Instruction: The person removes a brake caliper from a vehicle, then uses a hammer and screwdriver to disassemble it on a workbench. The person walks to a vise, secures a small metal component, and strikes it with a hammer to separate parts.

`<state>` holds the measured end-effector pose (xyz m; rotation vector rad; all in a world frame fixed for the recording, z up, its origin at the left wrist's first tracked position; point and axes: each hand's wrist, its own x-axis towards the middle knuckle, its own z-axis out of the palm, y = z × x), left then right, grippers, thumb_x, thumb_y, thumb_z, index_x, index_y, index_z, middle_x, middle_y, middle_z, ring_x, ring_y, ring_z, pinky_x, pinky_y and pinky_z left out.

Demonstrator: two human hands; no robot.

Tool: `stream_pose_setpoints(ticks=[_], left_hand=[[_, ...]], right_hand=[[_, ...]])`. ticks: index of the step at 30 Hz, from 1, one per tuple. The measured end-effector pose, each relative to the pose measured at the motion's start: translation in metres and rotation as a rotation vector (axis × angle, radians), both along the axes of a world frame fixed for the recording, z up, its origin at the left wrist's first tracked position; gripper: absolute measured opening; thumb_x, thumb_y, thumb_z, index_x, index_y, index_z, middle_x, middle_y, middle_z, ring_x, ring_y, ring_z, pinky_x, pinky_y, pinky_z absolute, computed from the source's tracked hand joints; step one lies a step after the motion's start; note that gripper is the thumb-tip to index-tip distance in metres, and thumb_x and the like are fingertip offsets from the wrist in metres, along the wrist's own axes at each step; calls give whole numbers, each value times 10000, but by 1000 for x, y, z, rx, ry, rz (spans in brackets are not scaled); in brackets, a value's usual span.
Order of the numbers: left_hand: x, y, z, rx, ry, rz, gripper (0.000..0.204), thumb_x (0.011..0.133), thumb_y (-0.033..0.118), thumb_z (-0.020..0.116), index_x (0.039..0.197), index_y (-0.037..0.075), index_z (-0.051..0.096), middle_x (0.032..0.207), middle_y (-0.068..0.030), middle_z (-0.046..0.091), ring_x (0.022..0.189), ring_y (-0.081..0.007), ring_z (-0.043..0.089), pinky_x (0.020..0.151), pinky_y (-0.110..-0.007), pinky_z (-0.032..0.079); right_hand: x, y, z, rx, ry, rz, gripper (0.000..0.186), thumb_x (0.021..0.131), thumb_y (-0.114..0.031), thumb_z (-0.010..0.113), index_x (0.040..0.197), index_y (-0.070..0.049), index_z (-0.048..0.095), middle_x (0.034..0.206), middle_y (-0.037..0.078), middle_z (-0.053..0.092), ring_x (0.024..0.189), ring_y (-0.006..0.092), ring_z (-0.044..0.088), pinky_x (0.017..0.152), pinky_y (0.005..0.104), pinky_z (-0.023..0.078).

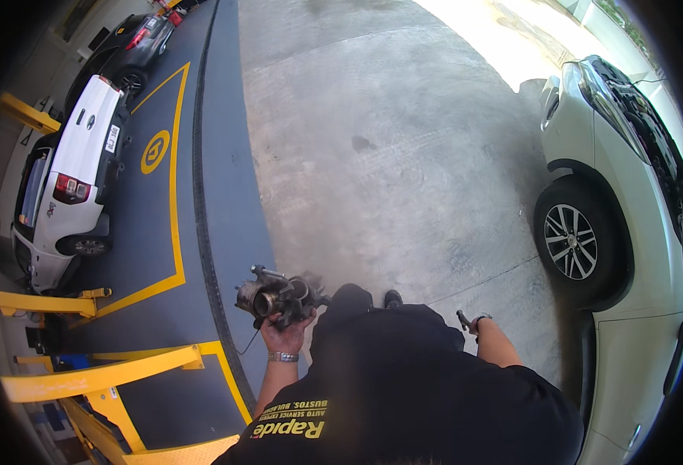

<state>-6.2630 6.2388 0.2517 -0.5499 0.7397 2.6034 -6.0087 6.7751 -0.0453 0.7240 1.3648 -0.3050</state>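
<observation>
Cradling a grimy metal engine component [279, 298] from below, the left hand [285, 335] is raised in front of the body on the left, palm up, its grip closed around the underside; the forearm comes up from the lower edge, with a metal-banded wristwatch [283, 356] at the wrist. The component, with round bores facing up, is in the air over the border between blue-painted floor [144, 240] and grey concrete [388, 155]. Well apart on the other side, the right hand [480, 325] hangs low with the arm angled outward, its grip curled about a slim hand tool [463, 318], too small to identify further. Yellow lettering, upside down in this view, marks the black shirt [434, 387]. A white licence plate [112, 139] with dark characters sits on the white pickup [86, 132], and a round yellow emblem [154, 152] is painted on the blue floor.
</observation>
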Motion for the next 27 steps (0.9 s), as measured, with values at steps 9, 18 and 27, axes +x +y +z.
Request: stream_pose_setpoints(ticks=[9,18,27], left_hand=[[-304,40,-44,18,-43,160,666,768,226,595,1425,139,528,1449,-152,557,1360,-389,497,1045,-713,397],[-674,115,-22,19,-97,45,659,747,239,616,1392,120,559,1420,-146,583,1343,-396,514,1027,-731,400],[-1014,212,16,-70,-102,10,654,752,253,623,1394,136,566,1431,-147,578,1315,-414,538,983,-746,434]], right_hand=[[-508,108,132,354,932,-515,458,990,-360,634,1186,54,610,871,142,686,696,255,702,577,398,594],[-696,109,136,362,548,-377,450,958,-357,670,1216,11,662,980,180,742,808,288,753,726,419,604],[-951,189,95,-117,-13,185,360,959,-393,674,1066,-58,750,968,79,756,862,220,717,793,432,560]])
